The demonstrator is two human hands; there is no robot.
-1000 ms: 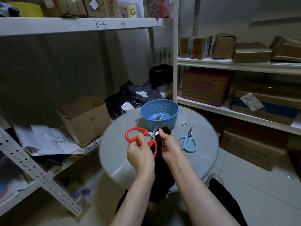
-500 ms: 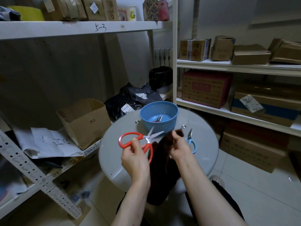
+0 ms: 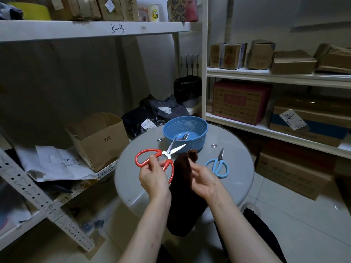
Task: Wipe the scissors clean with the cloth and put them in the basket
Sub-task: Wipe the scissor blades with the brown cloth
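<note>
Round grey table (image 3: 237,186) in storeroom, shelving with cardboard boxes (image 3: 241,102) around. Blue basket (image 3: 185,124) at far edge. Blue scissors (image 3: 218,165) lie on table. Left hand (image 3: 153,177) grips red scissors (image 3: 157,158), blades parted. Right hand (image 3: 204,180) pinches brown cloth (image 3: 183,186), hanging beside scissors.

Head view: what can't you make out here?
- Head view, tool inside the basket: too small to identify.
- Head view, dirt on the blades of the red scissors: too small to tell.
- Head view, right side of the cloth: hidden behind the right hand and forearm.
</note>
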